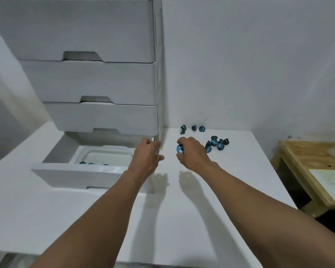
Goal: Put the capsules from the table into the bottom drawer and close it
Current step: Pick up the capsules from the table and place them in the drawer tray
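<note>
Holding one blue capsule (179, 148) in curled fingers, the right grip (193, 155) hangs over the white desk (182, 209). The left grip (147, 155) is curled beside the corner of the drawer box (104, 82); I cannot tell if it holds anything. Near the right grip lies a heap (217, 144) of capsules. Three more sit by the wall (240, 74). The bottom drawer (85, 175) is open, with capsules inside.

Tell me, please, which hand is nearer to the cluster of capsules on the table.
Right. The right hand, gripping one capsule, is left of the cluster; the left hand is farther left, over the bottom drawer.
</note>
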